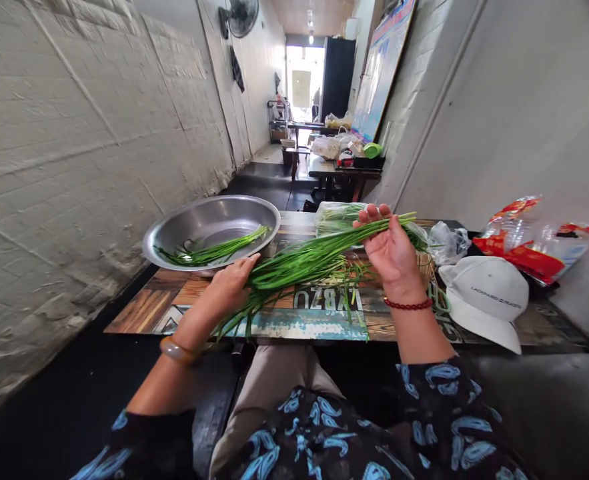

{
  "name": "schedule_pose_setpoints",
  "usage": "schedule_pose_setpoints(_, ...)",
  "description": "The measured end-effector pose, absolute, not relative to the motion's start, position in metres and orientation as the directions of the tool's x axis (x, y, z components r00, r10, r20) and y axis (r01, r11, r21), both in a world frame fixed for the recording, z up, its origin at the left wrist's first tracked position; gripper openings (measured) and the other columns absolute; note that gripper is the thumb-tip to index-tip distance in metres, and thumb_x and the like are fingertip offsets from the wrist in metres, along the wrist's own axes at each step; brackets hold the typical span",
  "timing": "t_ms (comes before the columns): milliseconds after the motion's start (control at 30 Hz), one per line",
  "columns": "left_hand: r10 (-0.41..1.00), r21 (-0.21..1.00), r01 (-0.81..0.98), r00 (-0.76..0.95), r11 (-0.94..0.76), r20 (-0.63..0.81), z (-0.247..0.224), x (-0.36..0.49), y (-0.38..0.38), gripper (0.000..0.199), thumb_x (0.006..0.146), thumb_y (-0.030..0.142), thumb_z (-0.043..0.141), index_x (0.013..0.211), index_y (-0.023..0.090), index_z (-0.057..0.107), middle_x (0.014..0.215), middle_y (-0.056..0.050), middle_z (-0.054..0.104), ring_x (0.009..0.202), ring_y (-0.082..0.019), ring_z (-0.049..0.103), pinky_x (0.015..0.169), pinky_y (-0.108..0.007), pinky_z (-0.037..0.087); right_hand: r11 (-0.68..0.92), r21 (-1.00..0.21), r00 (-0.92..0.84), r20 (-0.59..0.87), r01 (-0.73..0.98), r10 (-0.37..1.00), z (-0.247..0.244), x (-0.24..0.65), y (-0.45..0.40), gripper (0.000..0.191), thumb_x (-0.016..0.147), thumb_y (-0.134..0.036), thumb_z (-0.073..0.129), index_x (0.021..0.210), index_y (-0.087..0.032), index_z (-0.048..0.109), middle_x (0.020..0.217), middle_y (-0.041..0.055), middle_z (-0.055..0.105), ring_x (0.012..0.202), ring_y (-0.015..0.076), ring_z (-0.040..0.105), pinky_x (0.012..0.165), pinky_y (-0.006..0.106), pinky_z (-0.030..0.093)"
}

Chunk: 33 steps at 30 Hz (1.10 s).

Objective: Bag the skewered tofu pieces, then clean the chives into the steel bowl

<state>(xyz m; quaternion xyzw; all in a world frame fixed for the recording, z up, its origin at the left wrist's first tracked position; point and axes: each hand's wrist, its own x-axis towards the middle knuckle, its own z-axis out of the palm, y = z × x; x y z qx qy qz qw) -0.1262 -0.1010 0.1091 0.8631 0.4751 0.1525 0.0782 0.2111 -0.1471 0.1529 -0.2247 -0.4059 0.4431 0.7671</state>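
Note:
A long bunch of green stalks (304, 261) spans the space between my hands above the table. Its pale ends lie across the palm and fingers of my right hand (389, 250), whose thumb presses on them. My left hand (231, 283) is at the leafy end, back upward, its fingertips partly hidden by the leaves and the bowl's edge. A wide metal bowl (244, 208) at the left holds a smaller bunch of stalks (224, 251). Behind my right hand is a clear plastic bag of greens (337, 217). Loose trimmings (347, 275) lie beneath the bunch.
A white cap (489, 293) sits at the table's right, beside a crumpled plastic bag (447, 243) and red-and-clear packaging (529, 247). The patterned table (144, 310) has its near edge before my lap. Further back stands another table (324, 167) with bags.

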Motion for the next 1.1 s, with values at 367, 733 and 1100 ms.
schedule_pose_setpoints(367, 0.738, 0.934, -0.338, 0.602, -0.112, 0.306, 0.138, -0.061, -0.129, 0.048, 0.09, 0.049, 0.062, 0.126, 0.018, 0.062, 0.129, -0.015, 0.063, 0.116, -0.029, 0.062, 0.102, -0.046, 0.048, 0.216, -0.722, 0.006, 0.281, -0.657, 0.96, 0.163, 0.156, -0.159, 0.014, 0.098, -0.034, 0.055, 0.093, -0.024, 0.064, 0.094, -0.0012, 0.076, 0.092, 0.0144, 0.073, 0.091, 0.036, 0.059)
schedule_pose_setpoints(733, 0.814, 0.97, -0.237, 0.572, 0.044, 0.102, 0.1, -0.011, -0.154, 0.04, 0.09, 0.052, 0.059, 0.103, 0.014, 0.06, 0.076, -0.004, 0.065, 0.047, -0.006, 0.044, 0.042, -0.02, 0.024, 0.193, -0.893, -0.022, 0.221, -0.406, 0.975, 0.135, 0.131, -0.146, 0.024, 0.092, -0.044, 0.06, 0.091, -0.021, 0.065, 0.1, 0.0029, 0.071, 0.092, 0.0151, 0.067, 0.084, 0.03, 0.056)
schedule_pose_setpoints(1100, 0.806, 0.952, -0.255, 0.592, 0.171, 0.014, 0.082, -0.033, -0.149, 0.037, 0.083, 0.05, 0.068, 0.089, 0.015, 0.058, 0.068, 0.001, 0.06, 0.046, -0.006, 0.047, 0.041, -0.019, 0.033, 0.1, -0.984, -0.131, 0.119, -0.144, 0.984, 0.105, 0.139, -0.139, 0.044, 0.086, -0.058, 0.062, 0.105, -0.02, 0.07, 0.093, 0.0031, 0.066, 0.072, 0.0119, 0.06, 0.063, 0.025, 0.051)
